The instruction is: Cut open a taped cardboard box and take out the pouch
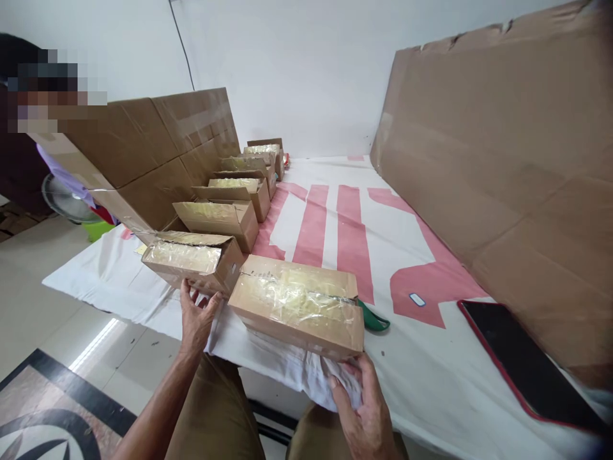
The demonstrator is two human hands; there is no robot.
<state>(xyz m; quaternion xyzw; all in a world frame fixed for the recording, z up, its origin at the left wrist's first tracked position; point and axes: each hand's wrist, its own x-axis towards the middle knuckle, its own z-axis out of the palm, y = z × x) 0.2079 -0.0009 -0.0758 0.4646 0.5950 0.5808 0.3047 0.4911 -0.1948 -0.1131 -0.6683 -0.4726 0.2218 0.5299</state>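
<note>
The left hand [196,316] spreads open fingers against the near end of an open carton [194,260], steadying it in the row; the right hand [361,409] pinches the white cloth [330,383] beneath the taped carton [299,303] just above it.

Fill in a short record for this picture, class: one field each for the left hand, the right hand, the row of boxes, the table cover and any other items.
left hand: fingers on the near end of an open box
right hand: at the near edge of the taped box, on the cloth
row: open cardboard boxes lined up away from the viewer
table cover: white cloth with pink shapes
other: dark phone, green object behind the taped box
</note>
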